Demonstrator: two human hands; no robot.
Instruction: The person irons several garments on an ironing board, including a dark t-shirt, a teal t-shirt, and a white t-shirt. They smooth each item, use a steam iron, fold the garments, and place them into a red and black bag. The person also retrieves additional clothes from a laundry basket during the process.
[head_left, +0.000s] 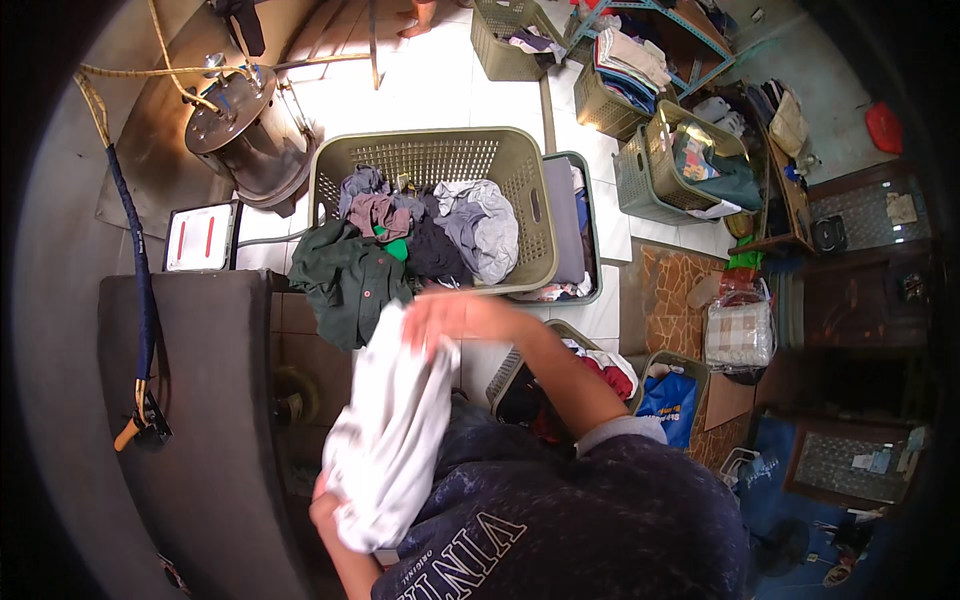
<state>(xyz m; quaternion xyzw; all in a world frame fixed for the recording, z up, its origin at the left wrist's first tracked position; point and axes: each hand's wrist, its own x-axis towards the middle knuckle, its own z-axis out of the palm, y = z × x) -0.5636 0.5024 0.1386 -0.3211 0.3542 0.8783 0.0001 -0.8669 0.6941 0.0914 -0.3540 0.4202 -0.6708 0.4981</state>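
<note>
A white cloth garment (390, 435) hangs bunched and stretched between my two hands, above the gap beside the padded board. My left hand (328, 501) grips its lower end, mostly hidden behind the fabric. At the upper end, blurred by motion, my right hand (450, 319) has its fingers on the cloth. Just beyond it stands a large olive plastic laundry basket (525, 187) with crumpled clothes inside. A dark green buttoned shirt (349, 277) drapes over its near rim, beside a light grey garment (487, 232) and a black one (431, 251).
To the left lies a dark padded ironing board (195, 405), with an iron (154, 424) on a wrapped hose. A metal steam boiler (240, 135) stands behind it. Several baskets, including one of folded clothes (634, 64), line the right. A bare foot (416, 30) shows at the top.
</note>
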